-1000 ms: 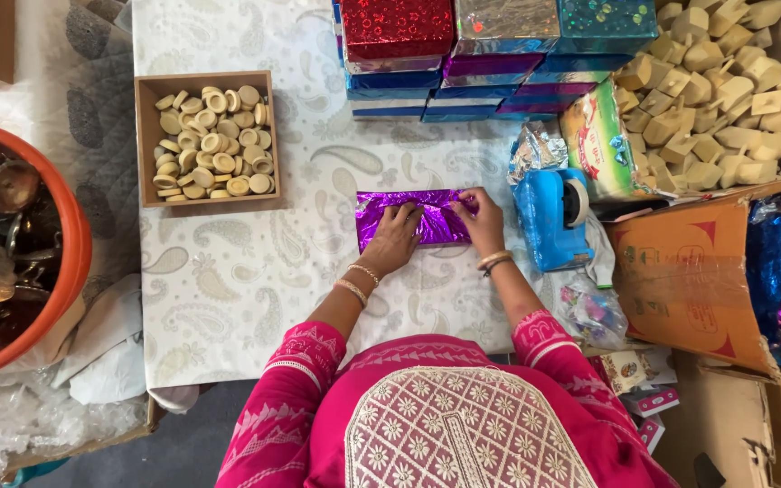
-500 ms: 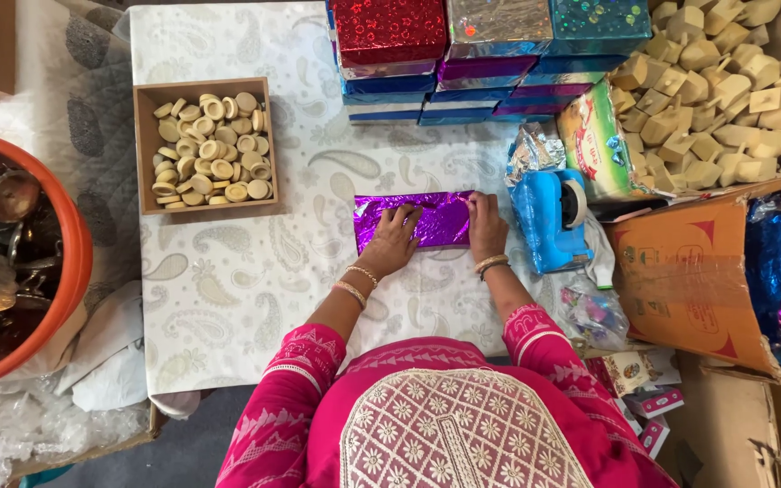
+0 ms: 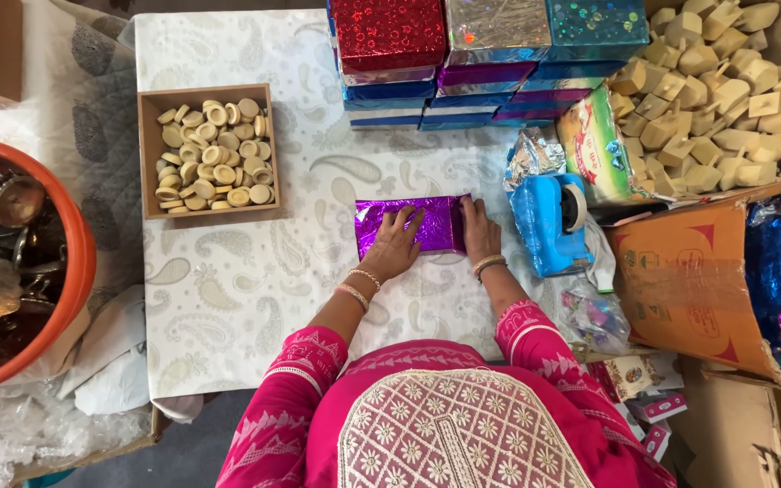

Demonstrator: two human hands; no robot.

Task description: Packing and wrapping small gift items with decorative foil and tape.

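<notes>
On the purple foil packet (image 3: 431,224), left hand (image 3: 394,246) has spread flatter.

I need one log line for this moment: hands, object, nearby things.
left hand: flat on purple foil package | right hand: pressing its right end | near: blue tape dispenser, wooden box of discs

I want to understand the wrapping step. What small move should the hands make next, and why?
Probably the right hand reaches for the tape dispenser: both hands press the purple foil flat over the parcel, the left hand can hold it, and the dispenser sits just beside the right hand.
</notes>
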